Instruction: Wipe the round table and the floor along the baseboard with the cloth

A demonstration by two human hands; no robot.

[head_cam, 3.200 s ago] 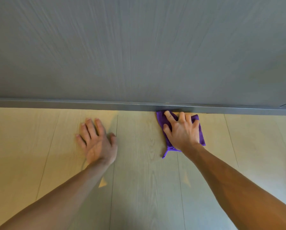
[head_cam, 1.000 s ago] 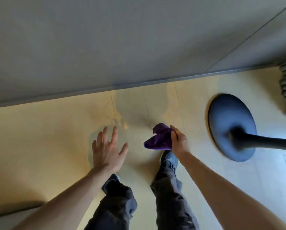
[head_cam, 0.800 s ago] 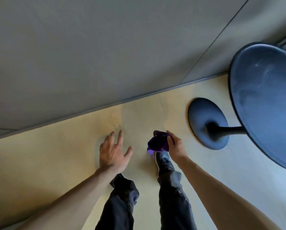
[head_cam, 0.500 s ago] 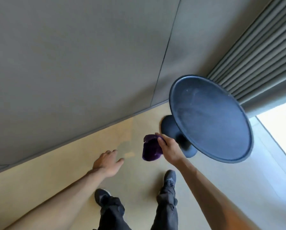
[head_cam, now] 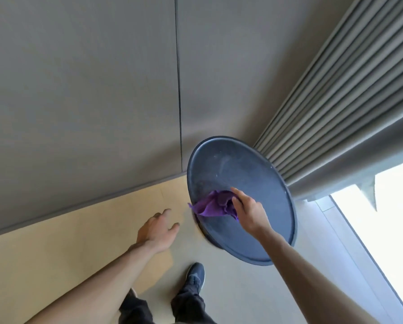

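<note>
The round dark table (head_cam: 261, 178) stands right of centre, close to the wall. My right hand (head_cam: 248, 212) grips a bunched purple cloth (head_cam: 213, 204) at the table top's left edge; part of the cloth hangs past the rim. My left hand (head_cam: 157, 229) hovers empty with fingers apart over the light wooden floor (head_cam: 62, 242), left of the table. The grey baseboard (head_cam: 83, 204) runs along the foot of the wall behind it.
A grey panelled wall (head_cam: 90, 90) fills the upper view. Pleated grey curtains (head_cam: 340, 113) hang just right of the table, with a bright window (head_cam: 392, 218) beyond. My dark shoe (head_cam: 195, 277) and trouser legs are on the floor below the table.
I have risen from crouching at the baseboard to standing. My right hand has carried the cloth from the floor up onto the table top. The left hand has lifted off the floor.
</note>
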